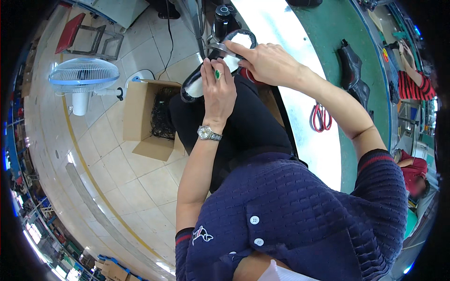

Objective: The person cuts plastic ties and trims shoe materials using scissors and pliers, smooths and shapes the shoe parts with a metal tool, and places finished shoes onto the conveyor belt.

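Observation:
A black shoe piece (193,90) with a white underside rests above my lap, its far end near a dark upright machine part. My left hand (219,89), with a wristwatch and a green-stoned ring, closes over its middle, fingers pressed together. My right hand (272,63) reaches in from the right and closes around a silvery metal tool (216,46) held against the shoe's far half. The tool's exact kind is hidden by my fingers. My thumb and index finger lie close to the shoe's edge.
An open cardboard box (138,112) with black scraps stands left of my legs. Red-handled scissors (321,117) lie on the white table (300,140). Black shoes (354,70) lie on the green surface beyond. A fan (84,75) and red stool (71,33) stand left; co-workers are at right.

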Motion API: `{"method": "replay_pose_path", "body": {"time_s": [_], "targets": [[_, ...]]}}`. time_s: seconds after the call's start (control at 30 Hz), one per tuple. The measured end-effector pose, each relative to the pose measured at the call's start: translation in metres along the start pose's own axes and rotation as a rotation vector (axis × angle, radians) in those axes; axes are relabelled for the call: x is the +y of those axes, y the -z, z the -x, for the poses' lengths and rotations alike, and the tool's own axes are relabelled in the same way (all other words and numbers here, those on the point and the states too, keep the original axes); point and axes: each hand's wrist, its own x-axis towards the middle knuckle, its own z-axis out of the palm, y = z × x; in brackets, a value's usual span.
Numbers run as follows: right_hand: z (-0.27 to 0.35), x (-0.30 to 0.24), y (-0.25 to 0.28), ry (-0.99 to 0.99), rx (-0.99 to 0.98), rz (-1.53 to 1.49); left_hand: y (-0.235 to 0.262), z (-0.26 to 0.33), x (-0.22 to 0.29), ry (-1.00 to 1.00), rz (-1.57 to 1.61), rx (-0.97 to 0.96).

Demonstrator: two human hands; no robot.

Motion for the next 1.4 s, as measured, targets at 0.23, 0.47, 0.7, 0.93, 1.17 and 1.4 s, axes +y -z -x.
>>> {"method": "replay_pose_path", "body": {"time_s": [0.23, 0.47, 0.7, 0.93, 1.17, 1.4], "targets": [[-0.003, -0.009, -0.002, -0.005, -0.090, 0.057, -0.005, 0.002, 0.000, -0.004, 0.037, 0.054], [0.004, -0.019, -0.014, -0.076, -0.062, 0.061, 0.028, -0.015, 0.002, 0.330, 0.422, -0.052], [0.006, -0.040, -0.010, -0.061, 0.036, -0.020, 0.037, 0.001, -0.016, 0.141, -0.031, -0.126], [0.006, -0.049, -0.010, -0.007, 0.154, -0.090, 0.031, 0.015, -0.012, 0.133, -0.058, -0.024], [0.003, -0.049, -0.014, 0.046, 0.161, -0.079, 0.054, 0.013, -0.029, 0.206, 0.242, -0.063], [0.000, -0.056, -0.018, 0.020, 0.023, -0.077, 0.066, 0.022, -0.046, 0.410, 0.405, -0.115]]}}
